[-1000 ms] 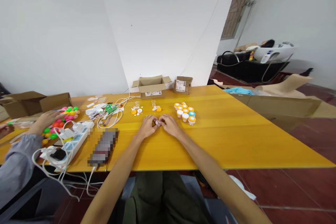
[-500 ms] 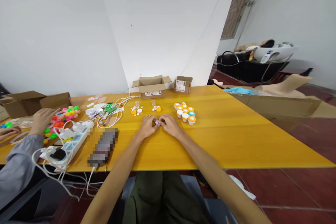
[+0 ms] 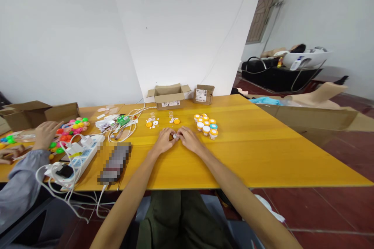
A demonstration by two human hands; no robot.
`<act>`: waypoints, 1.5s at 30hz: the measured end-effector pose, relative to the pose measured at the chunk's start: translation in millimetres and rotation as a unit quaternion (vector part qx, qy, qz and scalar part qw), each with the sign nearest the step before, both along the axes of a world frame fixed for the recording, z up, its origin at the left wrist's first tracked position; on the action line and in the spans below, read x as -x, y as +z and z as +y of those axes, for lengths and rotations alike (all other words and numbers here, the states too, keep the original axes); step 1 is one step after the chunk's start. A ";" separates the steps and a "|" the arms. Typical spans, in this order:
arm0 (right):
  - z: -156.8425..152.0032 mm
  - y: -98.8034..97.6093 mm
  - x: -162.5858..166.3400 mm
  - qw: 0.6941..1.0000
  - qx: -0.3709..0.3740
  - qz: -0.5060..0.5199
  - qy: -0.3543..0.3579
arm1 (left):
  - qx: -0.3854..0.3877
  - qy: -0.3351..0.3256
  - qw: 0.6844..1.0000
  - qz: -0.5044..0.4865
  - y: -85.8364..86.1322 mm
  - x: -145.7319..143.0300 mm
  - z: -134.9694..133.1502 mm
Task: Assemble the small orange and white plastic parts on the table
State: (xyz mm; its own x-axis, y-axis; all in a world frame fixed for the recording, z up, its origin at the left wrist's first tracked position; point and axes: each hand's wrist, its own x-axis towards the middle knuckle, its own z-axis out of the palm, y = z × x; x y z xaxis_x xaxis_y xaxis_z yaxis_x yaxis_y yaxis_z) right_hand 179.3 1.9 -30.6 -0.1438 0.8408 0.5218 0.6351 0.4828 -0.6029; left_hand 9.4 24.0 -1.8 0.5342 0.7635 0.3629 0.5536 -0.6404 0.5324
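My left hand [image 3: 164, 141] and my right hand [image 3: 188, 139] meet above the middle of the table, fingertips pinched from both sides on a small whitish piece [image 3: 175, 136]. Its exact kind is too small to make out. Just beyond my hands lie two clusters of parts: yellow gear-like discs [image 3: 177, 121], white discs [image 3: 155, 123] and small clear cups [image 3: 171, 114]. Right of my right hand stands a group of small clear containers with yellow, white and blue tops [image 3: 206, 128].
Two cardboard boxes [image 3: 168, 104] stand against the wall. At left are a power strip [image 3: 84, 159] with white cables, a blurred-out dark device [image 3: 115, 163], and colourful plastic balls [image 3: 77, 125]. A co-worker's hand [image 3: 46, 134] rests near them. The table's front edge [image 3: 233, 187] is close.
My hands stay in nearly the same place, with the small whitish piece still between the fingertips. At far left, the co-worker's lower hand has shifted slightly.
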 end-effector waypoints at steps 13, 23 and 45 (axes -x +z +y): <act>-5.2 7.0 1.3 0.999 -0.005 -0.031 -0.009 | -0.001 0.002 1.000 0.007 -0.5 0.0 0.5; -6.3 6.0 2.4 0.999 -0.012 -0.029 -0.028 | -0.010 -0.001 1.000 0.007 -2.1 0.6 1.7; -6.4 8.2 -0.4 1.000 -0.008 -0.013 0.017 | -0.014 -0.006 1.000 0.000 0.4 -0.3 -0.1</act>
